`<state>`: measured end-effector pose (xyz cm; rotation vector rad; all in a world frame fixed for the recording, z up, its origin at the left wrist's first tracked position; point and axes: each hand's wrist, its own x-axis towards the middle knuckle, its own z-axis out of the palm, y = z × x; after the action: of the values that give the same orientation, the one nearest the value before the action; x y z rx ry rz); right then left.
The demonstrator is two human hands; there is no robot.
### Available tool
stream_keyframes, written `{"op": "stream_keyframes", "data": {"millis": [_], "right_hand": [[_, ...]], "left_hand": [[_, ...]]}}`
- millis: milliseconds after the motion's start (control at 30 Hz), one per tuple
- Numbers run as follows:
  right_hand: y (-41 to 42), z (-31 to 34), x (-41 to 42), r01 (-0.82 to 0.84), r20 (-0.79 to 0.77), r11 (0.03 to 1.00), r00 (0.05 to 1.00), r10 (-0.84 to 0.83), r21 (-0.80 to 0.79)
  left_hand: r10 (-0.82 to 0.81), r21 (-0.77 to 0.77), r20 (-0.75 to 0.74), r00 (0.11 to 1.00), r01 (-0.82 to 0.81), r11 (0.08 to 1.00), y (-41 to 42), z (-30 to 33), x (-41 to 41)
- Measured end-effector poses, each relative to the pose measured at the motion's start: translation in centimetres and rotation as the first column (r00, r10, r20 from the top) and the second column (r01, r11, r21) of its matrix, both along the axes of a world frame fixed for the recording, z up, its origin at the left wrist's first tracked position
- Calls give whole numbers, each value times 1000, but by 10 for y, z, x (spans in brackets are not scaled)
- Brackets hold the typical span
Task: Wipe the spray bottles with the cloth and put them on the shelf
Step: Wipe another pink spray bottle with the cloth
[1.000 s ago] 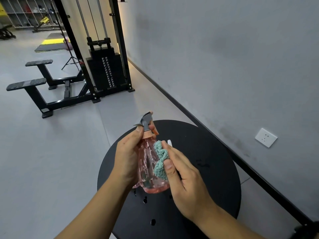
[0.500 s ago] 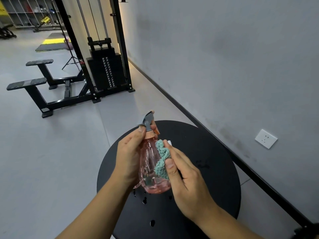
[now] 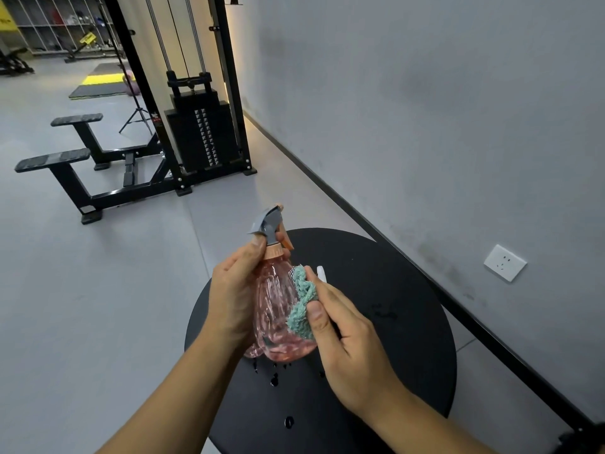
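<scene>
Holding a pink spray bottle (image 3: 278, 309) upright in the air over the round black table (image 3: 393, 322), left hand (image 3: 234, 299) wrapped around its body, thumb up at the neck under the grey trigger head (image 3: 266, 224). Right hand (image 3: 347, 342) grips a bunched teal cloth (image 3: 302, 303), pressed against the bottle's right side. Small white object (image 3: 321, 273) pokes out behind the right fingers, can't tell what. Water drops (image 3: 274, 380) on the table below the bottle. Weight machine (image 3: 199, 126) and wall socket (image 3: 505, 263) beyond.
</scene>
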<state>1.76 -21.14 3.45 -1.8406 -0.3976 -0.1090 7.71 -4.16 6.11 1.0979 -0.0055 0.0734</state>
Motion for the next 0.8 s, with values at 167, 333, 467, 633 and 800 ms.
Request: {"op": "stream_keyframes", "data": {"millis": [167,333,467,633,800], "right_hand": [[3,-3,-1,32,-43,997,999,-28,76],[2,1,2,46,-68,996,997,-41,75],[1,6,3,4,-83,1000,997,-3,15],[3,11,1,-17,-127,999,992,23,49],[5,9,4,15,-172,990,985,9,142]], "left_hand": [[132,11,-14,991,-132,991,-8,4,-3],[222,61,-64,973,-218,974,-13,6,-7],[181,36,-34,983,-179,983,-8,14,-4],[204,47,20,979,-205,978,-7,17,-5],[234,23,49,971,-235,972,-9,16,-5]]}}
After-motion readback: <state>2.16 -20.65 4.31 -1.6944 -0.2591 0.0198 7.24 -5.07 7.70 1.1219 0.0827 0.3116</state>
